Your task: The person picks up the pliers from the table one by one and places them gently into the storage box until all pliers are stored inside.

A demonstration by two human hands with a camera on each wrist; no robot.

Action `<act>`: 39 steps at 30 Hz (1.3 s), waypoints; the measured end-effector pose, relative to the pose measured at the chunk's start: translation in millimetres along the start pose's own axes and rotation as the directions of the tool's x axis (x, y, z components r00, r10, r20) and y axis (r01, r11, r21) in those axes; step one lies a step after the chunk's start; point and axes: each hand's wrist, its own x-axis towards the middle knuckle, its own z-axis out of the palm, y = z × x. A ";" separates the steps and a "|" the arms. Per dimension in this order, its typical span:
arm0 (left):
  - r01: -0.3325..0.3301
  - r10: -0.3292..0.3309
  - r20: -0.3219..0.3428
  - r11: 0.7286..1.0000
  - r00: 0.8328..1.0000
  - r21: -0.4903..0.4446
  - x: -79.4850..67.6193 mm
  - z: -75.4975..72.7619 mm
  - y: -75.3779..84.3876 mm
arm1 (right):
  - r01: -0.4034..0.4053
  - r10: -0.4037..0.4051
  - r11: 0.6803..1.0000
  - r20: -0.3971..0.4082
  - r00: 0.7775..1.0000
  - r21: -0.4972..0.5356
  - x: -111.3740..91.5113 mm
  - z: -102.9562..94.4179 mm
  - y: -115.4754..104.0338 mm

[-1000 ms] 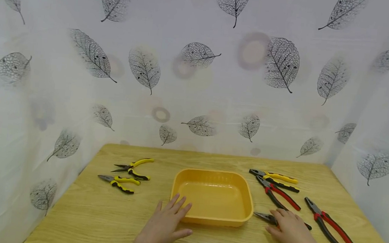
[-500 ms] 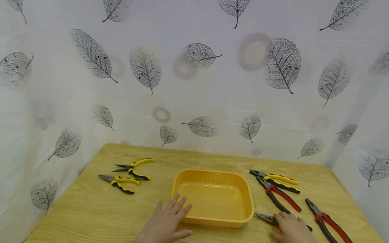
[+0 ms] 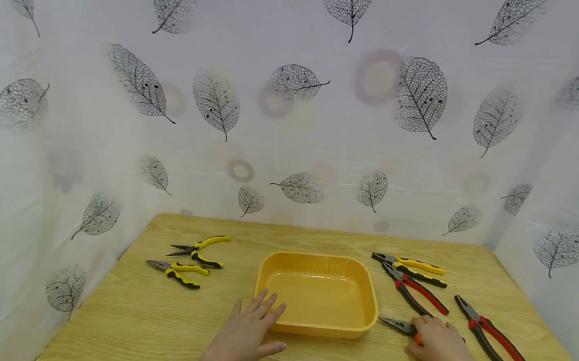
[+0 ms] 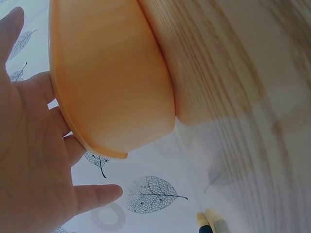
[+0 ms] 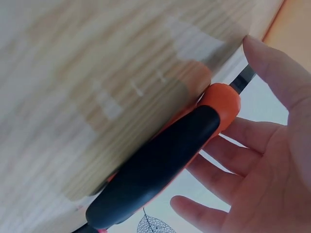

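My left hand (image 3: 246, 336) rests with spread fingers at the near left corner of a yellow-orange plastic tray (image 3: 319, 327). In the left wrist view its fingertips reach over the tray rim (image 4: 63, 114). Right of the tray, long-nose pliers (image 3: 396, 324) lie on the table, jaws toward the tray. My right hand (image 3: 437, 342) is over their handles and covers most of them. The right wrist view shows a black handle (image 5: 160, 165) with an orange collar. Fairly straight fingers (image 5: 226, 158) lie along its far side, their tips partly hidden, while the thumb stays apart from the handle.
Yellow-and-black pliers (image 3: 410, 263) and red-and-black pliers (image 3: 406, 283) lie together at the back right. Larger red-handled pliers (image 3: 482, 326) are at the far right. Two yellow-handled pliers (image 3: 199, 250) lie on the left. A leaf-patterned curtain (image 3: 304, 119) surrounds the wooden table (image 3: 166, 318).
My right hand has shifted slightly right along the long-nose pliers, showing more of the orange collar. The left hand and the tray stay where they were.
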 end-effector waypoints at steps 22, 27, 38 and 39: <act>0.002 -0.002 -0.005 1.000 1.000 -0.003 -1.5 -1.1 1.4 | 0.063 -0.065 0.996 -0.018 0.998 -0.060 4.1 -0.8 9.1; 0.000 0.000 -0.006 1.000 1.000 -0.001 -0.9 0.0 0.0 | 0.073 -0.074 0.997 -0.002 0.997 -0.038 4.9 -1.6 10.6; -0.003 0.003 -0.003 1.000 1.000 0.010 0.5 2.5 -2.1 | 0.136 -0.136 0.990 -0.007 0.991 -0.039 5.8 -0.8 14.6; -0.002 0.002 -0.002 1.000 1.000 0.009 0.3 2.4 -2.0 | 0.140 -0.140 0.989 -0.007 0.990 -0.045 5.4 -1.1 14.3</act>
